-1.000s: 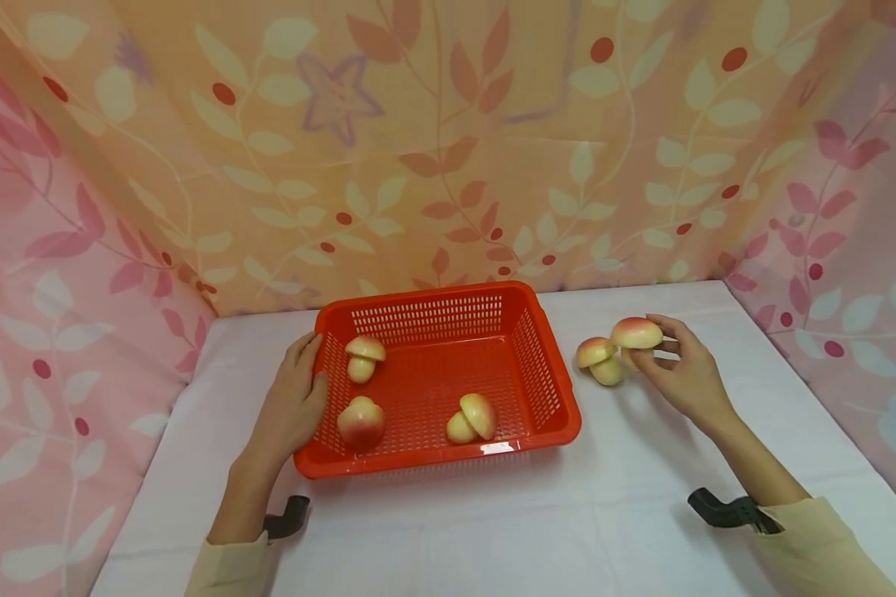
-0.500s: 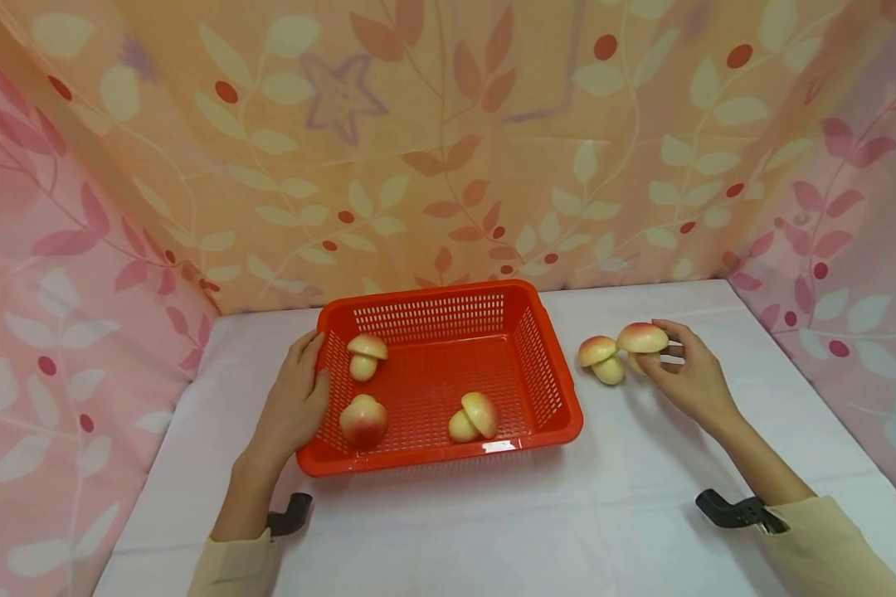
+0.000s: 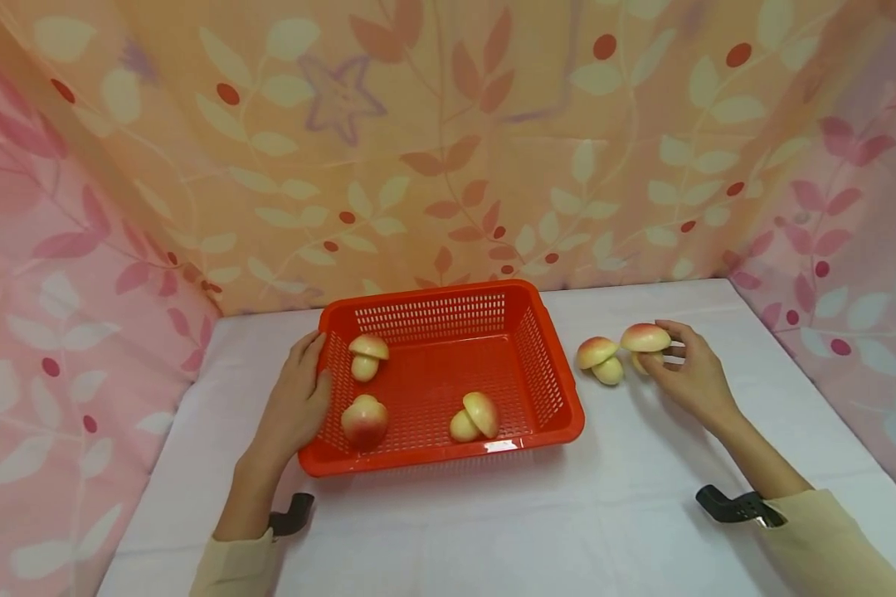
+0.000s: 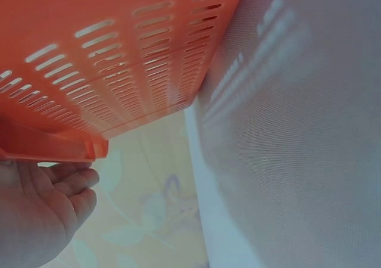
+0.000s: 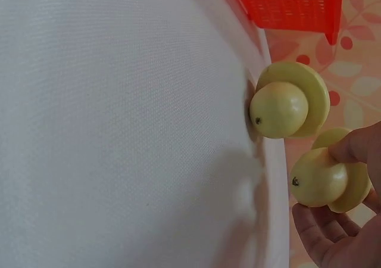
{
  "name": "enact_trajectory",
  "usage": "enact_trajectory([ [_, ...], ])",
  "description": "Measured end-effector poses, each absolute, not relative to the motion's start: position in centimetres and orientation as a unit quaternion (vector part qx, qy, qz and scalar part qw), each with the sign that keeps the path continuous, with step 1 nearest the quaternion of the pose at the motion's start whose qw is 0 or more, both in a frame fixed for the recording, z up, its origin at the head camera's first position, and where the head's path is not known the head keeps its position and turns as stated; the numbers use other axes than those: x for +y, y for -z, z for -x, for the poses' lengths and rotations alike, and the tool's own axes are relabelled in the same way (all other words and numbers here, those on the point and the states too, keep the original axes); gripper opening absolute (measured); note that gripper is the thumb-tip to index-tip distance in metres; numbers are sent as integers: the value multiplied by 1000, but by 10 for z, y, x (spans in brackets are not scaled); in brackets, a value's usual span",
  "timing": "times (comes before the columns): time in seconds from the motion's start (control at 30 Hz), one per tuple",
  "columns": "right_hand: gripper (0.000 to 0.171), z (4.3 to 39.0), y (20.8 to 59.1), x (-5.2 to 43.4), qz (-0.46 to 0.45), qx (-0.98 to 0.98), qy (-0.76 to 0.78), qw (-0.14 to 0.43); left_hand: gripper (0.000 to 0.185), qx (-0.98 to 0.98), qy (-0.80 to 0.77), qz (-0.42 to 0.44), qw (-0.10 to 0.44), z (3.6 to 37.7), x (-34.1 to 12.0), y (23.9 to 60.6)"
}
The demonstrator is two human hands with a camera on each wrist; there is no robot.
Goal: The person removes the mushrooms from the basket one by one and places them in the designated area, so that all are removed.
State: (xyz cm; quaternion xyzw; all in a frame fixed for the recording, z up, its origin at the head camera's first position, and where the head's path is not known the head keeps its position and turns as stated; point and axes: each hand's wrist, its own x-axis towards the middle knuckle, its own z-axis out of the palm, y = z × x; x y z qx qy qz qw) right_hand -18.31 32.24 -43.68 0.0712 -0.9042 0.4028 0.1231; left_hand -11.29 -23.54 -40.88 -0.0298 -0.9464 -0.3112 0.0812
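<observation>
My right hand (image 3: 690, 369) pinches a toy mushroom (image 3: 645, 337) with a pink-and-cream cap, thumb on one side and fingers on the other. In the right wrist view this held mushroom (image 5: 319, 177) shows its pale stem toward the camera. Just left of it, a second mushroom (image 3: 601, 360) leans on the white cloth. My left hand (image 3: 291, 398) grips the left rim of a red plastic basket (image 3: 436, 458); the left wrist view has its fingers (image 4: 77, 184) under the rim. Inside the basket lie three more mushrooms: one at back left (image 3: 367, 356), one at front left (image 3: 364, 421), one at front right (image 3: 474, 416).
White cloth (image 3: 448, 531) covers the table. A patterned curtain (image 3: 448, 166) stands along the back and both sides. Black wrist mounts (image 3: 735, 506) sit at both cuffs.
My right hand has drawn the held mushroom slightly right and down, a little away from the one on the cloth. The left hand and basket stay nearly as they were.
</observation>
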Motion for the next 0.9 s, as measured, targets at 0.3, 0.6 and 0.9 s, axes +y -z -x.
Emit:
enact_trajectory([
  [0.3,62,185,439,324,-59,-911,-390,123,60,-946,311,31,83,114,-233,410],
  [0.6,63,190,441,326,-63,-919,-373,115,61,-946,314,26,77,114,-234,409],
  [0.9,65,192,443,325,-62,-922,-368,104,60,-945,314,31,86,115,-236,411],
])
